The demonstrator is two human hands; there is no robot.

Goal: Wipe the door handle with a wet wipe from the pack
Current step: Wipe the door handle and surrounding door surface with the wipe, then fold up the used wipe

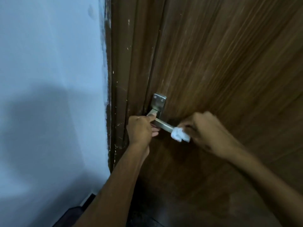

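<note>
A metal lever door handle (163, 124) juts from a screwed backplate (158, 102) on the brown wooden door (221, 71). My left hand (140, 129) grips the handle near its pivot, thumb lying along the top. My right hand (208, 131), slightly blurred, holds a bunched white wet wipe (179, 134) pressed around the handle's free end. The wipe pack is not in view.
The dark brown door frame (119, 79), scuffed with paint flecks, runs down the left of the door. A pale blue-white wall (49, 79) fills the left side, with my shadow on it. Dark floor (73, 215) shows at the bottom.
</note>
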